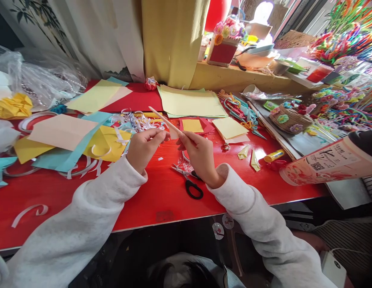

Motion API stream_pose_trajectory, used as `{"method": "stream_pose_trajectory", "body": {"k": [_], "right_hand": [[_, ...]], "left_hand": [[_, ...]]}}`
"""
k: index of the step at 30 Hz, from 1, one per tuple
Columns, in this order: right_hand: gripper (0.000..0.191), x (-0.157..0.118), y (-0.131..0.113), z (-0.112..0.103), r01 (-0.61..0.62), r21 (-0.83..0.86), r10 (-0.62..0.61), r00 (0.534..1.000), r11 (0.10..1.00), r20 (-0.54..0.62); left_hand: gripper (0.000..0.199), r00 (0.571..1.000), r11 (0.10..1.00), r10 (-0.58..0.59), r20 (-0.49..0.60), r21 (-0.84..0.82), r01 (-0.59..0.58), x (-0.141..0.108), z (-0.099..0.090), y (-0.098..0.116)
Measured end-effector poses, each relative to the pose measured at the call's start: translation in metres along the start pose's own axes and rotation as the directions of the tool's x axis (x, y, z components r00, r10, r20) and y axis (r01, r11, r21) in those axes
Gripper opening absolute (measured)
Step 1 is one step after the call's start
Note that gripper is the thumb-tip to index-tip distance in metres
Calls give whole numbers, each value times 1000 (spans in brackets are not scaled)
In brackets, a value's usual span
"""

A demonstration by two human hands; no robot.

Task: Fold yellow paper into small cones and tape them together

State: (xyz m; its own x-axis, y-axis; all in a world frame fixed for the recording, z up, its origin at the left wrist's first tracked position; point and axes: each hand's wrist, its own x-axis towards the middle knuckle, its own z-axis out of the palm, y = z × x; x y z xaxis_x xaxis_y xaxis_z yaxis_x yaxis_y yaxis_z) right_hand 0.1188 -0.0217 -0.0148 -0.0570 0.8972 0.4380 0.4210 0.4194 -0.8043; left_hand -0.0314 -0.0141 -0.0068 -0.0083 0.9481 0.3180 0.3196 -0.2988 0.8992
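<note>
A folded piece of pale peach paper (173,131) is held up above the red table, seen nearly edge-on with its long tip pointing up and to the left. My right hand (200,154) pinches its lower right end between thumb and fingers. At the paper's lower left, my left hand (146,149) is closed, its fingertips meeting at the flap; the exact grip is partly hidden. Below my right hand lie black-handled scissors (193,188), their blades toward the upper left. Two small folded yellow paper pieces (242,152) rest to the right.
Loose coloured sheets (61,134) and curled white strips cover the left side. Pale yellow paper (192,102) lies at the back. On the right are a yellow glue stick (274,155), a tilted drink cup (330,162) and a decorated basket (290,119). The red table (161,200) ends close to me.
</note>
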Motion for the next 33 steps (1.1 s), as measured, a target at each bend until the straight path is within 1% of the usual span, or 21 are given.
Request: {"method": "stream_pose_trajectory", "body": {"k": [3,7,13,19,23,33], "right_hand": [[29,1,1,0,-33,45,32,999,998,6],[27,0,-2,-1,-15,38,16,1000,999,-17],[25,-1,-4,-1,57,-63,-59,998,996,-25],[21,-1,-1,-1,92,-184,-100,995,979,-32],[21,-1,1,-1,129,-241,-143,989,962,-40],[25,1,-1,-5,197,-212,-185,980,957,75]], "left_hand": [[19,998,1000,-5,69,1,5,-1,-2,3],[19,997,998,-24,73,-60,29,-1,-2,4],[17,997,995,-35,67,-95,41,-2,-1,6],[19,996,994,-47,76,-92,54,-3,-1,8],[18,996,996,-30,83,-86,37,-3,0,8],[19,995,998,61,79,21,-63,-3,0,6]]}}
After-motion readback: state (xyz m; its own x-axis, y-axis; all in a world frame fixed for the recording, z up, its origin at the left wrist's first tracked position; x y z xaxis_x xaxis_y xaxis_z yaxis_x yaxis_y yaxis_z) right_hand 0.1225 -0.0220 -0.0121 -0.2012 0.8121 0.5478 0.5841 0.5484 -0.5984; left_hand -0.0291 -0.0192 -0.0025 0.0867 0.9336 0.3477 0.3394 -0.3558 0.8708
